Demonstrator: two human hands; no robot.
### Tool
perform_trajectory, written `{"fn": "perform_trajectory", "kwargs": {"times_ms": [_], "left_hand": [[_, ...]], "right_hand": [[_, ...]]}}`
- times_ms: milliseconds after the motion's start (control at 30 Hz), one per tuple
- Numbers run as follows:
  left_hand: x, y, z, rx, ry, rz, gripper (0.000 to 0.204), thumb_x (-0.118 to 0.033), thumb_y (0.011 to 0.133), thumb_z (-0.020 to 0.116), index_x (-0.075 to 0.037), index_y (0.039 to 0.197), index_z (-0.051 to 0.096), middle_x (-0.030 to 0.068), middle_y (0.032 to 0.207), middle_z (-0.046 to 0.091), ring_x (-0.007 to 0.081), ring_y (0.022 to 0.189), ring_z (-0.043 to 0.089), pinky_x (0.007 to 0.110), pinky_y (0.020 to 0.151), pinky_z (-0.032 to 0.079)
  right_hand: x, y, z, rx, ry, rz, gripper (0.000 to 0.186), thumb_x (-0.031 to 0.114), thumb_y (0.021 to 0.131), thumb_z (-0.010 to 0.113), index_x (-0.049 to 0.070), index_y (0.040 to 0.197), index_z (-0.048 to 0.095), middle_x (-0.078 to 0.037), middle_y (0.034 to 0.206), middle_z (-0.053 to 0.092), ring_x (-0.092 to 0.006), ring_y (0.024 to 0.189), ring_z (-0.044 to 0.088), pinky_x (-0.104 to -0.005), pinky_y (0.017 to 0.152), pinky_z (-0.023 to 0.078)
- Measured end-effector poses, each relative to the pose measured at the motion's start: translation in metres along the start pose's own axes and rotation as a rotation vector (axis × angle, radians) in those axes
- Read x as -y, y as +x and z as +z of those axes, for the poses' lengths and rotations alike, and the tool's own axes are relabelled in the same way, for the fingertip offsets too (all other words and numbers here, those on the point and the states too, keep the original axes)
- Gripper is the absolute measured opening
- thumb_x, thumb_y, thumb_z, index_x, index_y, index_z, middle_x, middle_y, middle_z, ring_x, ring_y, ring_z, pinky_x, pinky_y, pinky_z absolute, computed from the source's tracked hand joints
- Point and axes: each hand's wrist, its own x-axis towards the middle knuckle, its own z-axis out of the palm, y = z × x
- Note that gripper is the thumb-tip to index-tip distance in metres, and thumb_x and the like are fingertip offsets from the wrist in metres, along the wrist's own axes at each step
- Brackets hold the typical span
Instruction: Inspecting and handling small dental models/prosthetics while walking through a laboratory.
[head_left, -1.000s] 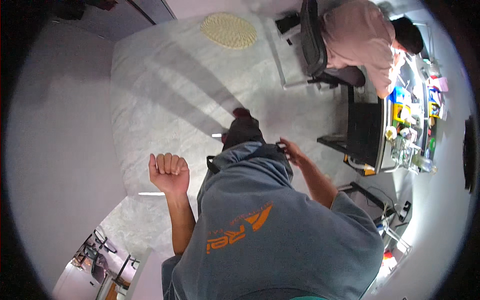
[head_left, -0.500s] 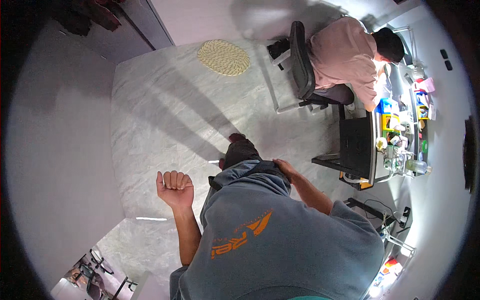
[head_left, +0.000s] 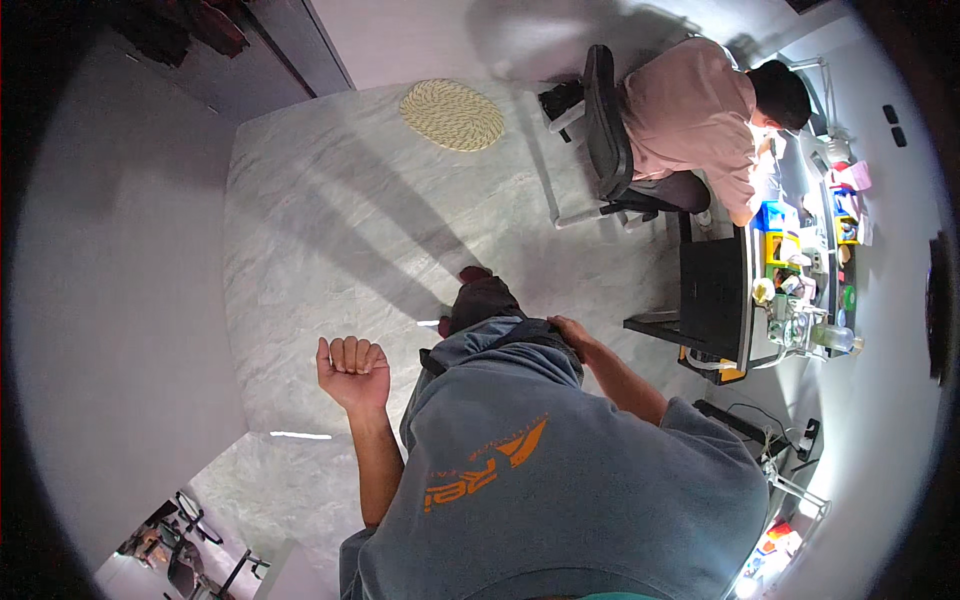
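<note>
My left hand (head_left: 354,372) is held out beside my grey shirt (head_left: 560,480), palm up with the fingers curled in and nothing visible in them. My right hand (head_left: 572,338) is at the right side of my waist, touching a dark strap or waistband (head_left: 530,330); its curled fingertips are partly hidden, so what they grip is unclear. My feet (head_left: 474,273) show just beyond the shirt, on the pale marbled floor (head_left: 300,250).
A person (head_left: 690,110) in pink sits on a black chair (head_left: 608,120), leaning over a lit, cluttered desk (head_left: 740,300) at the right. An oval woven mat (head_left: 450,113) lies near the back wall. A second lamp (head_left: 795,490) is at lower right, chairs (head_left: 180,565) at lower left.
The room has shifted downward in view since a second ago. My right hand has moved in against my waist; my left hand keeps its curled shape.
</note>
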Motion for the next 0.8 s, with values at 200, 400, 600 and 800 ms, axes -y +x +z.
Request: {"fn": "perform_trajectory", "kwargs": {"times_ms": [200, 400, 600, 800], "left_hand": [[-0.002, 0.0, -0.002, -0.017, -0.003, 0.011, 0.05, -0.029, 0.1, 0.045, -0.015, 0.056, 0.028, -0.0025, 0.051, 0.023, 0.0115, 0.046, 0.021, 0.028, 0.046, 0.025], [-0.003, 0.0, -0.004, 0.039, -0.004, -0.001, 0.05, -0.029, 0.101, 0.043, -0.015, 0.056, 0.029, -0.0022, 0.051, 0.023, 0.0116, 0.046, 0.021, 0.028, 0.046, 0.025], [-0.001, 0.0, -0.004, 0.034, 0.008, -0.003, 0.05, -0.029, 0.101, 0.042, -0.015, 0.056, 0.029, -0.0022, 0.051, 0.023, 0.0117, 0.046, 0.021, 0.028, 0.046, 0.025], [0.0, -0.003, -0.003, 0.0, -0.013, 0.009, 0.049, -0.029, 0.101, 0.042, -0.015, 0.056, 0.029, -0.0021, 0.051, 0.023, 0.0115, 0.046, 0.022, 0.028, 0.046, 0.025]], "right_hand": [[-0.005, 0.01, -0.004, 0.0, -0.002, -0.011, 0.038, 0.033, 0.096, 0.05, 0.003, 0.117, 0.062, -0.012, 0.108, 0.065, -0.0218, 0.093, 0.062, -0.0365, 0.083, 0.05], [-0.004, 0.014, -0.01, -0.005, 0.033, 0.026, 0.037, 0.031, 0.098, 0.048, 0.005, 0.12, 0.062, -0.01, 0.11, 0.065, -0.02, 0.095, 0.061, -0.033, 0.083, 0.048], [0.011, 0.001, -0.014, -0.058, -0.042, -0.002, 0.034, 0.031, 0.097, 0.051, 0.007, 0.118, 0.062, -0.009, 0.104, 0.066, -0.0205, 0.093, 0.06, -0.033, 0.081, 0.046], [0.02, -0.004, -0.017, -0.093, -0.024, -0.059, 0.028, 0.029, 0.096, 0.053, 0.009, 0.114, 0.062, -0.007, 0.099, 0.067, -0.0178, 0.091, 0.06, -0.0319, 0.078, 0.045]]}}
